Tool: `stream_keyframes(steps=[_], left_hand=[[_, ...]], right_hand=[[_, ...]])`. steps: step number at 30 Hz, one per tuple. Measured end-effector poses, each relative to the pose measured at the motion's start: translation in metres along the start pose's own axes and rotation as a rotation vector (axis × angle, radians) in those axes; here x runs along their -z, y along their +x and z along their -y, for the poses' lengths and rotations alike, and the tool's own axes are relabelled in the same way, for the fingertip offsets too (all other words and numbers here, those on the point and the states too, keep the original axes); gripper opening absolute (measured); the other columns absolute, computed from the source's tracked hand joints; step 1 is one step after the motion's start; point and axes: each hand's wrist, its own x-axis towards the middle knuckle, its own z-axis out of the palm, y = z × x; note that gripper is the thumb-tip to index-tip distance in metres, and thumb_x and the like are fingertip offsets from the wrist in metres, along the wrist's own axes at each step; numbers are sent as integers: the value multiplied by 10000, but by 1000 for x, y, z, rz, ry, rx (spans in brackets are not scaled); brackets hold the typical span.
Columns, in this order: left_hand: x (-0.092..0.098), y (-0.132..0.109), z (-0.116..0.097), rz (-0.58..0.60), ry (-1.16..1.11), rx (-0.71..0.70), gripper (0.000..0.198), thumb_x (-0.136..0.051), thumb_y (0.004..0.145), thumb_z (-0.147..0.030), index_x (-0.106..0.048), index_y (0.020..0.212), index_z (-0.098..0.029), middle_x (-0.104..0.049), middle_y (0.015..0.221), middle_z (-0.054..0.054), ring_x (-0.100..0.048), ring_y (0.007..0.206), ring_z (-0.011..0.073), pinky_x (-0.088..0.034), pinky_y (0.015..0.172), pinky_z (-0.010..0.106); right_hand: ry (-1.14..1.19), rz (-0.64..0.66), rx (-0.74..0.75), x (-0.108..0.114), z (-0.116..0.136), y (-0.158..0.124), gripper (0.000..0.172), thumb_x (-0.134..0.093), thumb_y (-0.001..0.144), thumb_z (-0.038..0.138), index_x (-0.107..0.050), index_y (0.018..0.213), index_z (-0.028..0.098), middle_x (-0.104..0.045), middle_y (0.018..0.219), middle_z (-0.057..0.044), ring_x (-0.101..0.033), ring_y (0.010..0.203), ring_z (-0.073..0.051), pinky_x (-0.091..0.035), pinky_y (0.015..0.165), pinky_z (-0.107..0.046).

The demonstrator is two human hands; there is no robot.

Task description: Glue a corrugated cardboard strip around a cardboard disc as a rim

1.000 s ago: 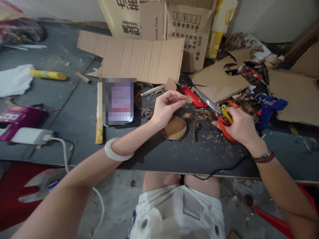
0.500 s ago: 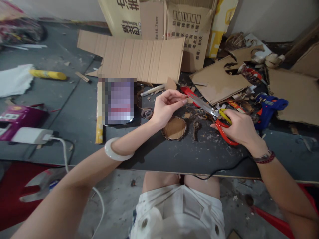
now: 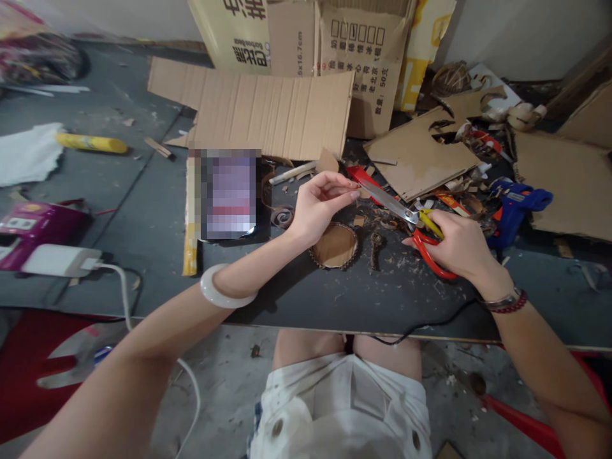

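Observation:
My right hand is wrapped round the handles of a pair of scissors, one red and one yellow. The blades point left, with their tips close to the fingertips of my left hand. Those left fingers are pinched together; what lies between them is too small to make out. Below the left hand a cardboard disc with a ridged rim lies on the table. A short twisted brown piece rests to its right. Behind the blade tips is a red object, partly covered.
A blue glue gun lies on the right among cardboard scraps. A phone with a blurred screen is left of my hands. Farther left are a white charger and a yellow tube. Cardboard boxes stand behind.
Almost nothing differs. The scissors have shifted very slightly, their blades looking a little closer together; both hands stay in the same place.

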Motion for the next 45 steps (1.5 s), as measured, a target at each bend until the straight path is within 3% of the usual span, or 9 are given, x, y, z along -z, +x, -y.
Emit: stream_keyframes(steps=[16,31,45], left_hand=[[1,2,5,14,-31,-11,216,-807,649,-153,-642,788,-165,-709,825,5,-686,809,107,-562,828,233],[-2,-1,-3,65,-62,185,312,-838,623,-232,-640,851,-151,-708,771,3,-703,752,121,-574,778,242],[-2,-1,-4,38,-60,164,298,-834,626,-225,-632,832,-152,-701,739,-7,-695,730,107,-570,781,235]], right_hand=[[6,6,9,0,2,0,427,-625,783,575,-609,900,165,-702,860,-106,-677,781,-279,-461,639,-331],[15,-8,19,1,3,0,381,-620,793,554,-573,840,179,-666,782,-74,-660,742,-256,-436,620,-314],[27,16,5,1,2,-1,394,-609,794,579,-564,817,188,-655,765,-69,-645,730,-250,-412,610,-312]])
